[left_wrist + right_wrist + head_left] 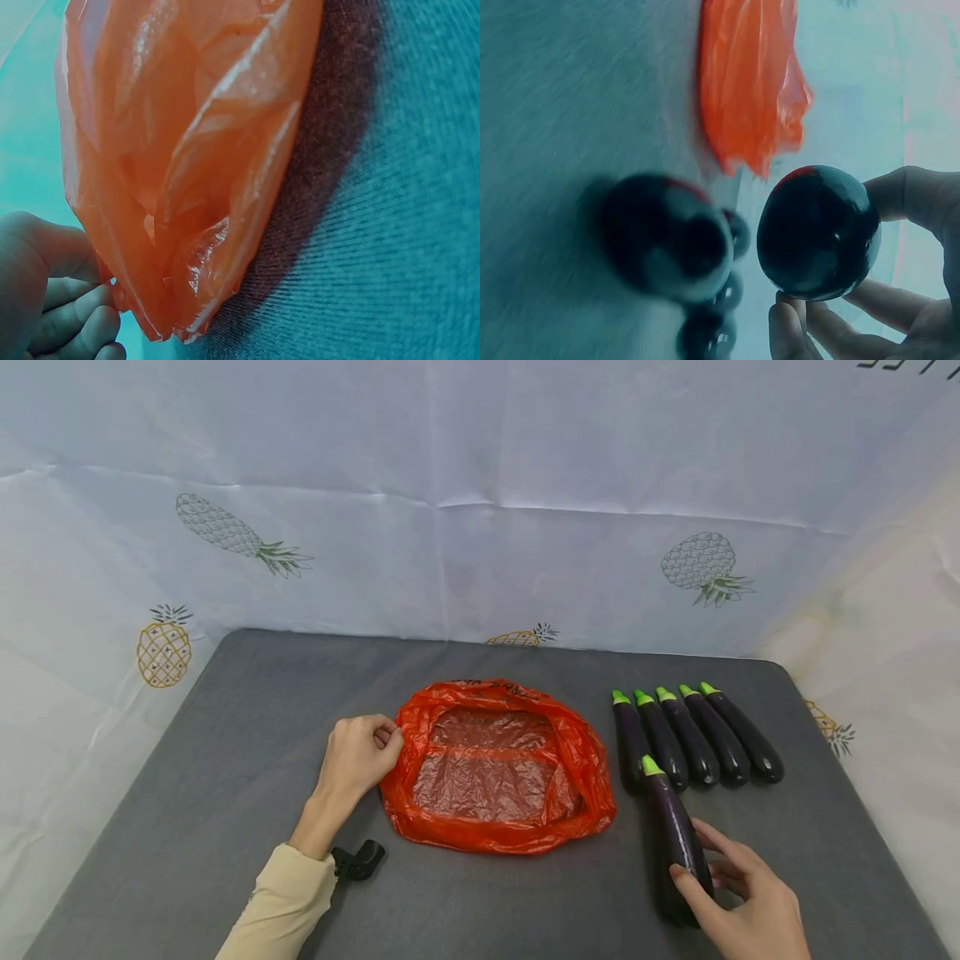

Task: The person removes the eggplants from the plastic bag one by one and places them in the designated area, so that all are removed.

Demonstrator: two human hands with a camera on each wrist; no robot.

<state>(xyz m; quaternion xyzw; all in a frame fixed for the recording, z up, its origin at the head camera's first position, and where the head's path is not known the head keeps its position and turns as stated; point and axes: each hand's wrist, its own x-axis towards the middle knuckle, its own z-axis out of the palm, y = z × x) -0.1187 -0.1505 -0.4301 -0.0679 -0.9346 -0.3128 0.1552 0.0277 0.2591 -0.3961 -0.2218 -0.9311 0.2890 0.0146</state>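
Observation:
My left hand [362,756] pinches the left edge of a red plastic bag [498,846], which lies on the table with its mouth spread wide. In the left wrist view the thumb and fingers [71,255] meet at a gathered bit of the film. My right hand [750,893] grips a dark purple eggplant [675,827] near its thick end, its green stem tip pointing away from me. In the right wrist view this eggplant is raised off the table, and another blurred eggplant [660,240] lies below it, mostly hidden from the head view.
Several more eggplants [690,739] lie side by side in a row right of the bag, green tips toward the back. The grey table [510,902] ends at a pale curtain [480,568] printed with pineapples. A black strap piece [360,860] hangs at my left wrist.

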